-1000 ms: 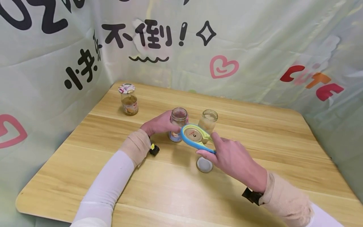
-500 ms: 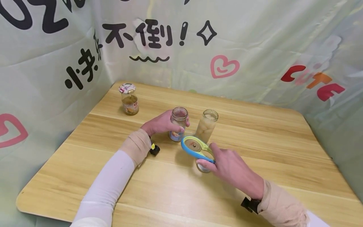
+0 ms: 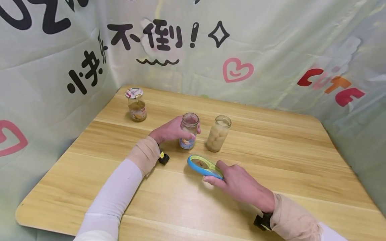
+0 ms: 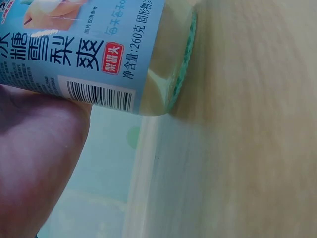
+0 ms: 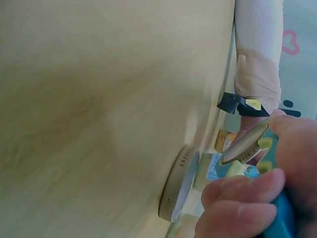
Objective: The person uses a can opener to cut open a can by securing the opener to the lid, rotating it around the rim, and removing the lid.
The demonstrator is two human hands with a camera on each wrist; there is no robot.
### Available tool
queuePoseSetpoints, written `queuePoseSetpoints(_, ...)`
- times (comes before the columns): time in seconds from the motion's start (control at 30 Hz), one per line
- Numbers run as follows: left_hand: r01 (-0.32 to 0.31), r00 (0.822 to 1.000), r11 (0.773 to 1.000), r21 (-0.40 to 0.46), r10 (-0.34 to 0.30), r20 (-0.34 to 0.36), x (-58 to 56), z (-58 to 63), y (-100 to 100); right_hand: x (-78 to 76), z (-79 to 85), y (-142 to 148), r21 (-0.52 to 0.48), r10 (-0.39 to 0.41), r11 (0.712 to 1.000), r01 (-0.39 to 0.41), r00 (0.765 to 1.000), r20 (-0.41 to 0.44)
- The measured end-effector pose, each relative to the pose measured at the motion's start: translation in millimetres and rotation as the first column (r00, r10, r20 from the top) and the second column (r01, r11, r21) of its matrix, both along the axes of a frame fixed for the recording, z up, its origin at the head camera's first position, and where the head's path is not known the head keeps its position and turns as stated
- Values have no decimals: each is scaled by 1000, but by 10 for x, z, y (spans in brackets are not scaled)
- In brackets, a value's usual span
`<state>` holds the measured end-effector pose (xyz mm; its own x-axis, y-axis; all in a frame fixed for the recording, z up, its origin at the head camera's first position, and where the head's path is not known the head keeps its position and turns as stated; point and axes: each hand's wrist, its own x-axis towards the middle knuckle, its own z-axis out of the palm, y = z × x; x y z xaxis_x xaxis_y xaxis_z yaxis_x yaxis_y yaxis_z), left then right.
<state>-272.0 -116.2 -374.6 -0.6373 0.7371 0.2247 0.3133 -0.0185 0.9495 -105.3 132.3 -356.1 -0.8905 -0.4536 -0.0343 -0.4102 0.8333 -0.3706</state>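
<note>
My left hand [image 3: 172, 130] holds an open glass jar [image 3: 187, 143] with a blue label, standing on the table; the left wrist view shows the label and barcode [image 4: 99, 94]. In my right hand [image 3: 245, 186] is a blue and green jar opener [image 3: 200, 170]. A gold-coloured lid [image 3: 199, 163] sits within the opener's ring. Another lid [image 5: 179, 186] lies on the table close to this hand in the right wrist view; the hand and opener hide it in the head view. Just right of the held jar stands an uncapped jar [image 3: 217, 136] with pale chunks in liquid.
At the back left of the wooden table [image 3: 156, 201] stands a capped jar [image 3: 137, 107] with a patterned lid and brownish contents. Printed cloth walls [image 3: 268, 43] enclose the table's back and sides.
My right hand has drawn the jar opener and its lid toward me, away from the uncapped jar and over the loose lid. The left hand stays on its jar.
</note>
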Motion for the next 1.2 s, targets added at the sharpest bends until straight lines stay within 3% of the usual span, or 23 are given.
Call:
queuePoseSetpoints(0.5, -8, 1000, 1000, -6, 8, -29, -11, 3, -13, -9, -40, -60, -105, 37, 994, -15, 976, 216)
queuePoseSetpoints(0.63, -8, 1000, 1000, 3, 8, -23, -9, -6, -8, -5, -40, -70, -160, 38, 987, 13, 949, 312)
queuePoseSetpoints(0.77, -9, 1000, 1000, 6, 9, -19, -12, -14, -7, 15, -7, -74, -221, 5, 968, 116, 877, 481)
queuePoseSetpoints(0.9, -8, 1000, 1000, 4, 8, -12, -19, -16, -11, 31, 38, -64, -268, 0, 943, 196, 807, 591)
queuePoseSetpoints(1.2, -8, 1000, 1000, 8, 8, 12, -15, -13, -17, 116, 26, -74, -346, 52, 842, 414, 576, 815)
